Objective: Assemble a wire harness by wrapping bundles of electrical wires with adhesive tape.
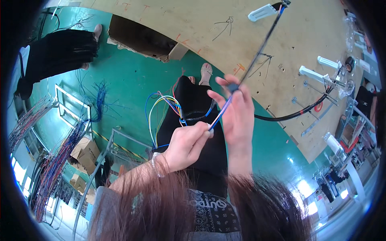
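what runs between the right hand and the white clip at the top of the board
In the head view, a taped wire bundle stretches from the right hand up to the white clip, crossing bare board.

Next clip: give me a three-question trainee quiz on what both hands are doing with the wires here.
1. True or false: the left hand pinches the thin bundle of coloured wires.
2. What does the right hand grip? A) white plastic clip B) dark taped section of the wire bundle C) cardboard box
3. Fill in: the taped section runs up toward the ____ wooden board.

Key: 1 true; 2 B; 3 tan.
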Motion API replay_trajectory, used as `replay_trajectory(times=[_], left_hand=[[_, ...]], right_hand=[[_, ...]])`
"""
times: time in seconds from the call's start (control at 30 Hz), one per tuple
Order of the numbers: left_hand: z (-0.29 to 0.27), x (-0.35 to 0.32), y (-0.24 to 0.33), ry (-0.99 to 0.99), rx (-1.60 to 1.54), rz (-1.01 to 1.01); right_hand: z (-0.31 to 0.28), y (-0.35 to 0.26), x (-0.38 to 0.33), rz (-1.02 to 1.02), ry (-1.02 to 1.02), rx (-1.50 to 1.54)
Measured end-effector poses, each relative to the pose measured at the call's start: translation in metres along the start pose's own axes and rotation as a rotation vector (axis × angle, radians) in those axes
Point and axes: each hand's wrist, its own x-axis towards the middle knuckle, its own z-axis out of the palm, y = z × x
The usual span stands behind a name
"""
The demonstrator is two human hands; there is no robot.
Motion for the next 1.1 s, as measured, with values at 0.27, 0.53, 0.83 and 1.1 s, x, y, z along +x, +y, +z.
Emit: replay_trajectory(times=[0.27,0.53,0.83,1.1], left_hand=[[0.002,-0.011,0.007,0.056,0.213,0.120],[0.004,-0.012,0.003,0.022,-0.062,-0.022],[-0.001,-0.015,0.001,0.047,0.185,0.133],[-0.006,-0.020,0.000,0.011,0.105,-0.011]], right_hand=[[0.017,-0.036,-0.021,-0.491,-0.082,-1.053],[0.006,0.013,-0.020,0.044,0.007,0.118],[0.016,-0.016,-0.031,-0.209,-0.013,-0.643],[-0.004,0.013,-0.050,-0.130,0.041,-0.343]])
